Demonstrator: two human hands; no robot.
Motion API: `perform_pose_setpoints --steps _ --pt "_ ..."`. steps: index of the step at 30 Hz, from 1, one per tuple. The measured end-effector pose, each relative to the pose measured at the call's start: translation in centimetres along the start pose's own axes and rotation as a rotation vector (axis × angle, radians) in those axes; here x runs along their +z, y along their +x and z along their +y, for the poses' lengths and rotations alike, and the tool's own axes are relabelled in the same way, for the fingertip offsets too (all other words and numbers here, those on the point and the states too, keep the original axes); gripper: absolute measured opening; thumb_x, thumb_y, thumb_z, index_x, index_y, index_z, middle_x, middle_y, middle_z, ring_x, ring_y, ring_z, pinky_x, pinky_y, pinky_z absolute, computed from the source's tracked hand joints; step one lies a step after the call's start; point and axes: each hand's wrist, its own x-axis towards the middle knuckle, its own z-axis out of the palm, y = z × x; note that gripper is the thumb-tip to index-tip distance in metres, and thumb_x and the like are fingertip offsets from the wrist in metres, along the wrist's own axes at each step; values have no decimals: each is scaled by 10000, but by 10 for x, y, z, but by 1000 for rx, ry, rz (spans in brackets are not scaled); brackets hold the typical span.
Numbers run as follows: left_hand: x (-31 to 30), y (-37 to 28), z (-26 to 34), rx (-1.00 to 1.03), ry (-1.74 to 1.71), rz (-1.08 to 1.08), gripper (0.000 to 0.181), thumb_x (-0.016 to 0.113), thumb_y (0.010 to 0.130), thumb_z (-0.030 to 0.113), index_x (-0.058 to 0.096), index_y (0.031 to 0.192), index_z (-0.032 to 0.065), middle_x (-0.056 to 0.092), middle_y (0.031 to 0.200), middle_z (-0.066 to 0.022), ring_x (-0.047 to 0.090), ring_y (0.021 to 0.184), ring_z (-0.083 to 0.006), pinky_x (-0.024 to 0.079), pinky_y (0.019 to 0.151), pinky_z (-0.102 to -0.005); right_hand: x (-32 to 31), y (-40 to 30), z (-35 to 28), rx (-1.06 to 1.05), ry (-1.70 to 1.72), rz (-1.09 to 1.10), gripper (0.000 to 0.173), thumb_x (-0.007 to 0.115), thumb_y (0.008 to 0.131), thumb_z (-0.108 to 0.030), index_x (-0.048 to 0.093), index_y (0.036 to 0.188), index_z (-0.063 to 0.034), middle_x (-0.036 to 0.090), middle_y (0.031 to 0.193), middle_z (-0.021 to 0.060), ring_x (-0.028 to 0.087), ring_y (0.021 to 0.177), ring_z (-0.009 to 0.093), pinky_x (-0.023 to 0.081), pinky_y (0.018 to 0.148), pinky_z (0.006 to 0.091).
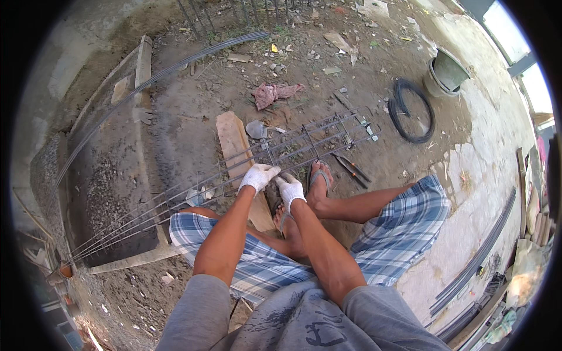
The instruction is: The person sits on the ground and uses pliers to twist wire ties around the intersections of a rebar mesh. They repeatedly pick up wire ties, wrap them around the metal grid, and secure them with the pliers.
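Observation:
A long steel rebar cage point(303, 141) with rectangular stirrups lies at a slant before me. White knit gloves cover both my hands. My left hand point(258, 177) is closed at the cage's near bar, beside a stirrup. Just to its right, my right hand point(290, 189) has its bent fingers at the same bar, with the fingertips of both hands nearly meeting. Whatever small piece may be between the fingertips is hidden. Under the cage runs a wooden plank point(235, 136). Pincers point(351, 170) with dark handles lie on the ground right of my sandalled feet.
A coil of dark wire point(432, 116) lies at the right, near stacked buckets point(447, 72). Long thin rods point(153, 79) curve across the left over a wood-edged bed point(142, 66). A reddish cloth point(274, 94) lies ahead. More bars point(476, 254) rest on concrete at lower right.

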Motion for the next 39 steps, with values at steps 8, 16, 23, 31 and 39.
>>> perform_pose_setpoints --steps 8,16,23,31,39 --pt "12 11 -2 92 41 67 532 730 998 495 792 1221 16 781 978 -108 700 783 -213 566 697 -401 -2 24 23 -102 -268 153 357 734 996 -217 776 1255 26 810 1050 137 721 914 204 560 843 348" --pt "18 13 3 76 35 49 517 728 992 460 782 1208 -6 774 959 -119 700 750 -198 569 659 -382 -19 21 9 -233 -555 164 391 709 971 -307 794 1193 4 803 1060 239 779 1001 361 579 887 428" --pt "19 11 7 109 9 -3 455 745 985 380 781 1236 2 781 972 -103 699 729 -185 575 626 -358 -29 24 5 -168 -444 106 386 686 970 -322 800 1188 -23 793 1083 249 772 1053 391 574 926 443" --pt "15 10 13 31 -47 -39 413 748 983 346 793 1240 26 787 1031 -76 713 845 -169 581 657 -352 -38 34 1 -187 -509 -20 434 669 1015 -325 751 1282 8 803 1077 192 751 967 273 565 878 389" --pt "-1 5 3 -3 -32 -71 393 771 974 359 810 1184 29 765 908 -73 694 763 -162 557 634 -351 -54 16 -27 -90 -616 -307 592 606 1057 -492 753 1293 31 790 1127 251 741 1110 369 538 989 419"
